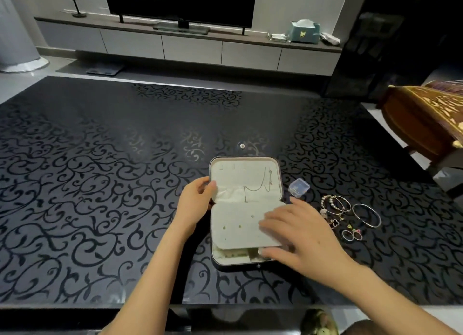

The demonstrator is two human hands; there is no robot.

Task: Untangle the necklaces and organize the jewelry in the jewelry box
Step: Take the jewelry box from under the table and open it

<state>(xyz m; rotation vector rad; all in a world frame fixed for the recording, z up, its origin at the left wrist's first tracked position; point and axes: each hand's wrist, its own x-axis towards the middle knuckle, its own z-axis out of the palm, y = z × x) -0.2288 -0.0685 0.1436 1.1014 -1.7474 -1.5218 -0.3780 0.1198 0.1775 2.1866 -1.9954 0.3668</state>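
An open rectangular jewelry box (225, 171) with a dark shell and cream lining lies on the black scroll-patterned desk (100, 184). The left hand (195, 201) grips its left edge, thumb curled over the rim. The right hand (300, 237) rests with fingers (271, 222) spread on the cream earring panel (233, 222). A thin silver chain necklace (258, 186) hangs in the lid. Beaded and metal bracelets (335, 204) and small rings (352, 234) lie on the desk to the right of the box.
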